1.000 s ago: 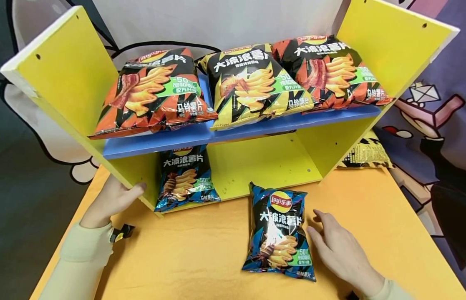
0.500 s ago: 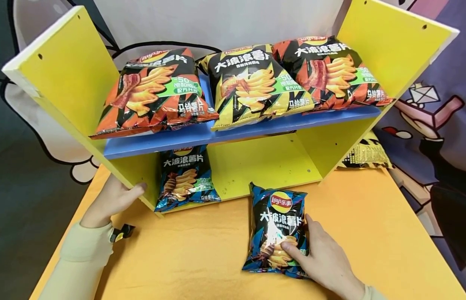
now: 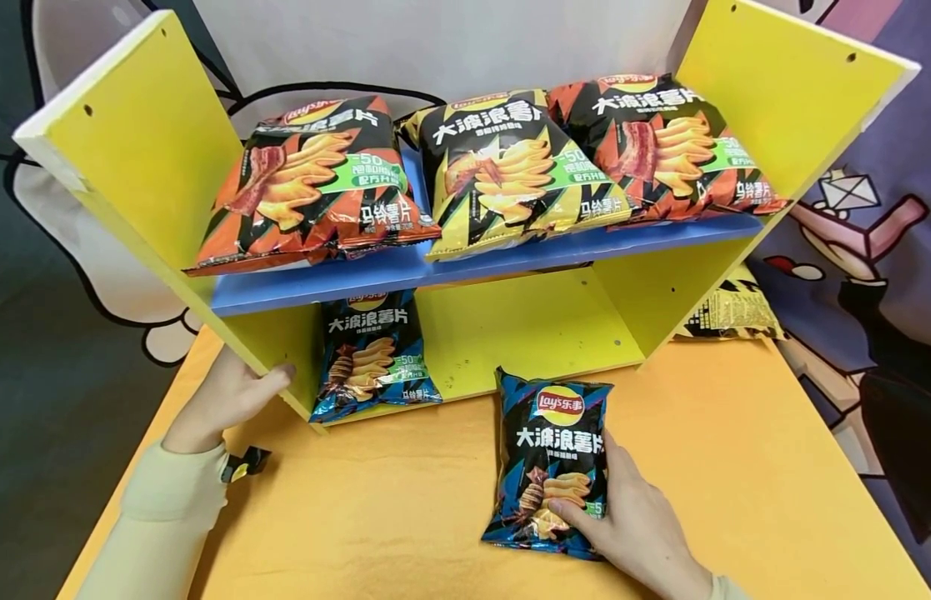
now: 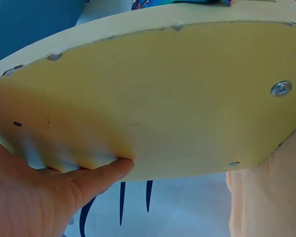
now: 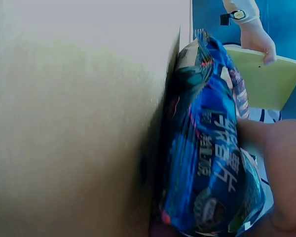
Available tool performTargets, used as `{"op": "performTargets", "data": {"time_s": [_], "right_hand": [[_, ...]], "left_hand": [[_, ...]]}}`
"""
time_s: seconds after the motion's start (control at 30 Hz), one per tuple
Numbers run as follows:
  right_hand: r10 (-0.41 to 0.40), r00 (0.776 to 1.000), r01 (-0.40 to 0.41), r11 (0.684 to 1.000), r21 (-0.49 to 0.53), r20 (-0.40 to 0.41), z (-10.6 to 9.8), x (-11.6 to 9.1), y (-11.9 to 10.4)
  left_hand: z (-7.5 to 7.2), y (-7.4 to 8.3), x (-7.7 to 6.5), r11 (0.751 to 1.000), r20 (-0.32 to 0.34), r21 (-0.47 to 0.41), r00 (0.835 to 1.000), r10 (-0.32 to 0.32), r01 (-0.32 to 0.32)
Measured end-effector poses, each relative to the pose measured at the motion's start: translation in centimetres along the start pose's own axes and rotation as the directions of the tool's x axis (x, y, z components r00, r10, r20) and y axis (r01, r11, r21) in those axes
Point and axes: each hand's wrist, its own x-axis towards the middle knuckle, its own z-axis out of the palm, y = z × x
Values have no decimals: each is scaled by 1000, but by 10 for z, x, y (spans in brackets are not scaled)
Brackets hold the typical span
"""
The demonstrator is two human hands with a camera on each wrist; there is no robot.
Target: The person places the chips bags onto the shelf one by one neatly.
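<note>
A blue-black bag of potato chips lies face up on the table in front of the shelf. My right hand grips its right side, thumb across the front and the other fingers mostly hidden along the edge; the right wrist view shows the bag's blue end beside the thumb. My left hand holds the yellow side panel of the shelf near its lower front corner. In the left wrist view its fingers lie against the panel's outer face, while the thumb hooks the front edge.
Another blue-black chip bag stands at the left of the lower compartment. On the blue upper board sit two red chip bags with a yellow one between them. A further yellow bag lies behind the shelf's right side.
My right hand has come in from the right and taken hold of the blue-black chip bag, which has shifted very slightly left. My left hand stays on the panel.
</note>
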Motion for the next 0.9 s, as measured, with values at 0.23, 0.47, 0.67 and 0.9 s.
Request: {"op": "performTargets", "data": {"time_s": [0.23,0.47,0.67,0.9], "right_hand": [[-46,997,50,996,68,-54,4,0,0],[-91,990,103,989,105,-109,3,0,-3],[-211,952,235,968,90,-221,4,1,-5],[-306,910,343,935,93,-281,-1,6,-8]], "left_hand": [[2,0,0,1000,-25,-9,1000,-6,5],[1,0,1,1000,-2,7,1000,3,-3],[0,-1,0,1000,-2,21,1000,-3,3],[0,0,0,1000,-3,19,1000,-5,5]]}}
